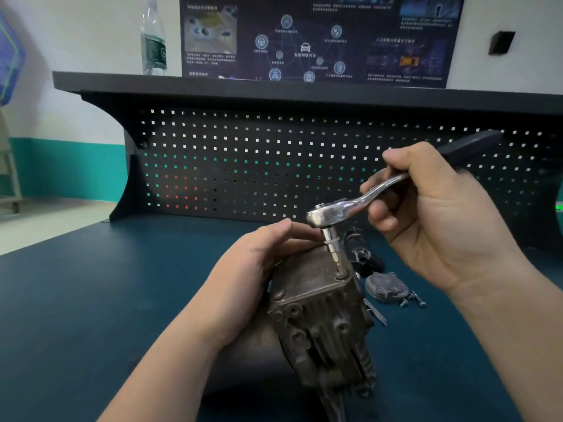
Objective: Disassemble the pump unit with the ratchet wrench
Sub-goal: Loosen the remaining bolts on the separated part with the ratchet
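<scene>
The pump unit (320, 318) stands near the middle of the dark blue bench top (91, 300), a dull grey cast-metal block with ribbed fins down its near face, a flat plate on top and a smooth rounded drum at its lower left; the left hand (259, 269) holds its upper left side, palm against the metal and fingers wrapped over the far top edge; the right hand (426, 214) grips the ratchet wrench (359, 202), fingers curled round the shank where polished chrome meets the black handle, which sticks out to the far right; the wrench's round head sits above a short chrome socket and bit that points down onto a bolt at the far right corner of the top plate; just right of the unit lie one domed grey cover (387, 287) and a small cluster of loose screws (412, 301), too small to count surely; beyond them lies a dark, glossy part (359, 248), its shape unclear; at the far edge a black pegboard (243, 166) of square holes rises under a shelf, on which stands one clear plastic bottle (154, 41) beside a dark poster (320, 41).
</scene>
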Demonstrator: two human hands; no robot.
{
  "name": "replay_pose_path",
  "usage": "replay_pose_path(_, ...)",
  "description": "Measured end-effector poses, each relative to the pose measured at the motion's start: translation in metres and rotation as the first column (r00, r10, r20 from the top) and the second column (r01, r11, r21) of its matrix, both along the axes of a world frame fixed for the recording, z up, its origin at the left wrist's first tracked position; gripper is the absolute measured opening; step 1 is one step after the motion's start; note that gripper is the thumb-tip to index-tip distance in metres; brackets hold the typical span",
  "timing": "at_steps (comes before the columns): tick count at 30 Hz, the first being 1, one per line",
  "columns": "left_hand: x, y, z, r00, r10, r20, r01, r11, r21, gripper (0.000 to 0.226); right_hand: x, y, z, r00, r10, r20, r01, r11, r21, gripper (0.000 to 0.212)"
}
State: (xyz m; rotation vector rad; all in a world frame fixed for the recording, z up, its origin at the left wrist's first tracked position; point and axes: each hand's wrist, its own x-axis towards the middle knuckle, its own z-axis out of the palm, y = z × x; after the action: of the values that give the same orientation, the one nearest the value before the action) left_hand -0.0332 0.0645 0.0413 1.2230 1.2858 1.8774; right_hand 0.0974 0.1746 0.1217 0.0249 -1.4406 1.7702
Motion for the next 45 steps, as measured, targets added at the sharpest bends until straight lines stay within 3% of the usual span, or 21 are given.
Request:
replay_pose_path(5,0.009,0.000,0.004,0.919,0.263,-0.294,-0.269,0.963,0.021,0.029,-0.002,0.001,-0.002,0.998,-0.052,-0.035,0.052,0.999,-0.015,0.033)
replay_pose_path(12,0.019,-0.001,0.005,0.854,0.405,-0.325,-0.388,0.914,0.121,0.026,0.001,0.004,0.000,0.997,-0.060,-0.055,0.064,0.995,0.074,0.030)
replay_pose_path(19,0.020,-0.002,0.003,0.896,0.315,-0.314,-0.280,0.948,0.151,0.028,0.012,-0.009,-0.001,0.972,-0.101,-0.210,0.177,0.906,0.384,0.036)
replay_pose_path(23,0.018,-0.006,0.003,0.950,0.130,-0.285,-0.086,0.983,0.161,0.032,0.012,-0.019,-0.003,0.954,-0.146,-0.261,0.250,0.867,0.431,0.034)
replay_pose_path(26,0.019,-0.009,0.006,0.909,0.014,-0.416,0.041,0.992,0.123,0.036,0.011,-0.022,-0.007,0.939,-0.181,-0.291,0.297,0.855,0.426,0.033)
replay_pose_path(28,0.020,-0.009,0.007,0.871,0.009,-0.491,0.041,0.995,0.091,0.035,0.012,-0.022,-0.010,0.927,-0.216,-0.306,0.331,0.853,0.404,0.032)
replay_pose_path(36,0.021,-0.012,0.008,0.880,0.030,-0.474,0.013,0.996,0.088,0.026,0.018,-0.017,-0.004,0.952,-0.258,-0.167,0.301,0.890,0.343,0.037)
replay_pose_path(45,0.027,-0.011,0.009,0.891,0.045,-0.452,0.010,0.993,0.118,0.021,0.025,-0.033,0.000,0.954,-0.272,-0.126,0.299,0.826,0.477,0.029)
